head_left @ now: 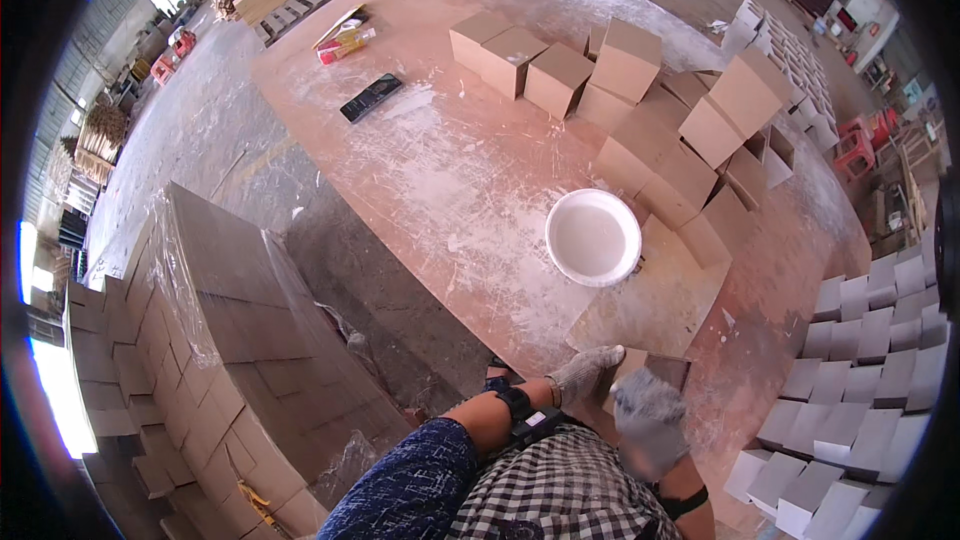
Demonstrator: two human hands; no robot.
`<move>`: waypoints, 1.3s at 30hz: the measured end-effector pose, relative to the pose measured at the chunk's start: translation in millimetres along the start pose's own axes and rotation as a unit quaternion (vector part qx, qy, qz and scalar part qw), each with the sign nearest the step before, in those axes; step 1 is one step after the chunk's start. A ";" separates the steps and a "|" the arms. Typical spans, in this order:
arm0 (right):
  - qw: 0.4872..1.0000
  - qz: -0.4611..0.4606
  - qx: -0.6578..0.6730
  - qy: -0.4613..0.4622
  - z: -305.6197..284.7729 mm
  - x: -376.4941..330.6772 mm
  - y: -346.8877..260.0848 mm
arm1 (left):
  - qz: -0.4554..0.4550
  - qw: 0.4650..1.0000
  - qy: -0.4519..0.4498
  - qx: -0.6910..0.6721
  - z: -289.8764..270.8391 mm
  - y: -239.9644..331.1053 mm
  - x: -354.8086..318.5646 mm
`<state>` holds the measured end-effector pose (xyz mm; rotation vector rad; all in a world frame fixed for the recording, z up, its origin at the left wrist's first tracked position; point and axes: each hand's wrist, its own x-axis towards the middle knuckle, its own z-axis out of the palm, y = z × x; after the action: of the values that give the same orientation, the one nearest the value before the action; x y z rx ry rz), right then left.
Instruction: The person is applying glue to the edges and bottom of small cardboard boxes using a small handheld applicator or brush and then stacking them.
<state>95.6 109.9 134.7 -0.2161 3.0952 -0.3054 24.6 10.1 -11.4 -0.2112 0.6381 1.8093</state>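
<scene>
A small brown cardboard box [602, 402] is close in front of my body, at the table's near edge. My left hand [588, 374], in a pale knit glove, grips its left side, with the fingertips at the upper edge. Over the right part of the box is my right hand [648, 414], in a grey glove. Its fingers are blurred and partly hidden, so their grip does not show. Just beyond the hands lies a stained flat board [640, 315]. At the board's far edge stands a round white bowl [593, 237] holding a whitish substance.
Several brown boxes [660, 165] are heaped beyond the bowl, at the table's right. A black phone [371, 98] and a red-yellow packet [345, 46] lie farther left on the worn table [430, 210]. Stacked cartons [250, 340] flank me at left, pale boxes [850, 370] at right.
</scene>
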 end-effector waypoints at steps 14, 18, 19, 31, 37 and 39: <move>0.965 0.126 0.088 0.211 -0.1 -83.3 30.4 | -0.087 0.994 -0.019 -0.057 -9.3 8.0 0.4; 0.960 0.169 0.156 0.160 10.1 -50.5 4.7 | -0.123 0.988 -0.051 -0.082 -3.0 10.9 3.6; 0.958 0.177 0.157 0.162 12.3 -52.4 1.5 | -0.106 0.992 -0.030 -0.064 -2.4 8.3 5.8; 0.925 0.262 0.046 0.272 40.4 -86.7 24.4 | -0.075 0.997 -0.018 -0.005 -5.0 5.6 7.6; 0.962 0.171 0.084 0.196 37.5 -91.2 2.4 | -0.081 0.996 -0.044 -0.006 -3.4 8.3 6.5; 0.946 0.226 0.016 0.229 46.8 -110.6 22.5 | -0.084 0.996 -0.039 -0.007 -8.2 6.1 8.0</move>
<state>203.9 138.2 85.5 0.6545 3.4414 -0.4367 14.9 11.2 -20.0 -0.1966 0.5372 1.6522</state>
